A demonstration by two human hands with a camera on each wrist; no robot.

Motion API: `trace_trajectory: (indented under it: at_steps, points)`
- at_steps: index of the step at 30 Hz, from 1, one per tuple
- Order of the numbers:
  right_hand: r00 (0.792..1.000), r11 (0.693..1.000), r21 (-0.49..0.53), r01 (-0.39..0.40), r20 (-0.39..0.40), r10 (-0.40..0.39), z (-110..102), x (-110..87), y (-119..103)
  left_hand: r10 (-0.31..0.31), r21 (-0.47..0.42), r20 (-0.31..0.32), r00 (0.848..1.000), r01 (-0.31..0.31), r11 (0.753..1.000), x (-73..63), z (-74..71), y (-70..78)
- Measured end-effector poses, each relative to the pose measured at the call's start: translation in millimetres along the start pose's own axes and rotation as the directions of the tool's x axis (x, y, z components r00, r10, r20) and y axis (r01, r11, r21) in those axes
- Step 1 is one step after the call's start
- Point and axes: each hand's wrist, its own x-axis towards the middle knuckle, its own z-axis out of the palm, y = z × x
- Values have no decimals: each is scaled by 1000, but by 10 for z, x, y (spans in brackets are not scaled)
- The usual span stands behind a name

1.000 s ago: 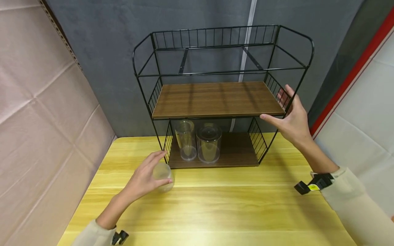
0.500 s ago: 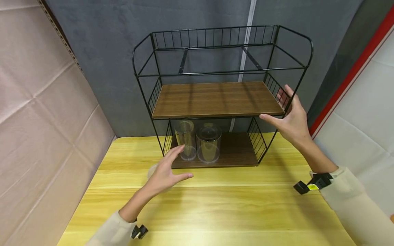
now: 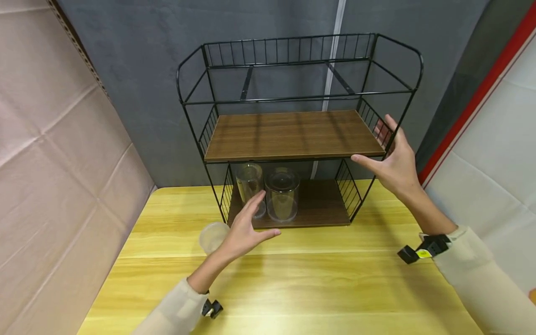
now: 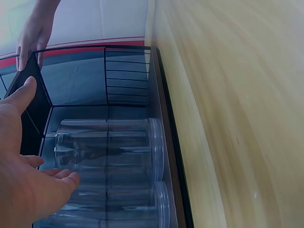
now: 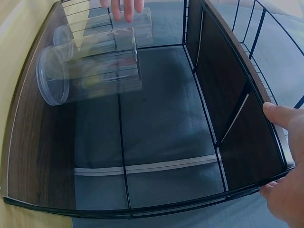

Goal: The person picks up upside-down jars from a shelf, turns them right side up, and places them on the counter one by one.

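A black wire rack (image 3: 299, 97) with wooden shelves stands on the table. Two clear cylindrical jars (image 3: 282, 197) stand on its bottom shelf, toward the left side; in the left wrist view their wider rims rest on the shelf board. My left hand (image 3: 244, 232) is in front of the jars, thumb and fingers spread apart with nothing between them, and overlaps the left jar in the head view. With my right hand (image 3: 398, 160) I hold the rack's right side at the middle shelf (image 3: 295, 135), thumb on the front edge and fingers behind the side wires.
A round, see-through piece (image 3: 212, 236) lies on the yellow wooden table (image 3: 318, 284), left of my left hand. A grey cloth wall (image 3: 142, 93) is close behind the rack. Pale panels close in the left and right sides.
My left hand has moved right, away from the round see-through piece, and now reaches in front of the jars. My right hand keeps its hold on the rack.
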Motion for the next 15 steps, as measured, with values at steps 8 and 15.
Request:
trace_trajectory:
  at_steps: [8, 15]
  points:
    - [1000, 1000, 12, 1, 1, -1, 12, 7, 15, -34, -52, -28, 999, 32, 998, 81, 115, -2]
    - [1000, 1000, 1, 1, -5, -1, 8, 6, 16, -22, -87, -30, 999, 20, 996, 99, 185, -19]
